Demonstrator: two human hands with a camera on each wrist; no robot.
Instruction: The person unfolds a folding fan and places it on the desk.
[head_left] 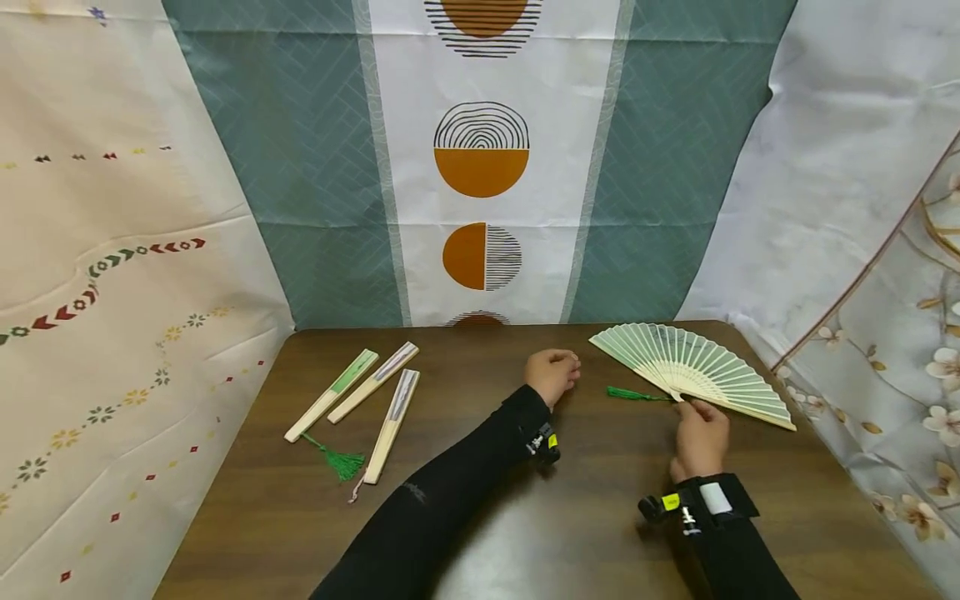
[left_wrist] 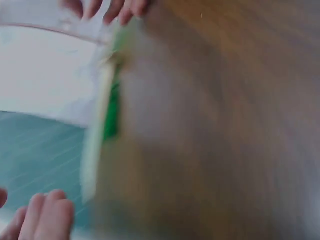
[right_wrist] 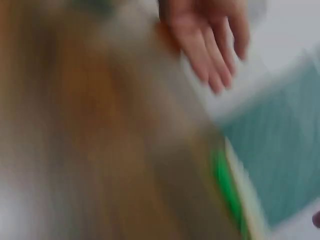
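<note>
A pale green folding fan lies spread out at the back right of the table. From its pivot a green tassel stretches left over the wood. My right hand is at the pivot end, fingertips right at the fan's lower edge. In the left wrist view, the fingers of that hand look loose and separated above the fan. To the left of the tassel, my left hand hovers with bent, relaxed fingers and holds nothing. Its fingers are extended in the right wrist view.
Left on the brown table lie a folded green-topped fan with a green tassel and two folded fans with greyish tops, one behind the other. Patterned cloths hang behind and beside the table.
</note>
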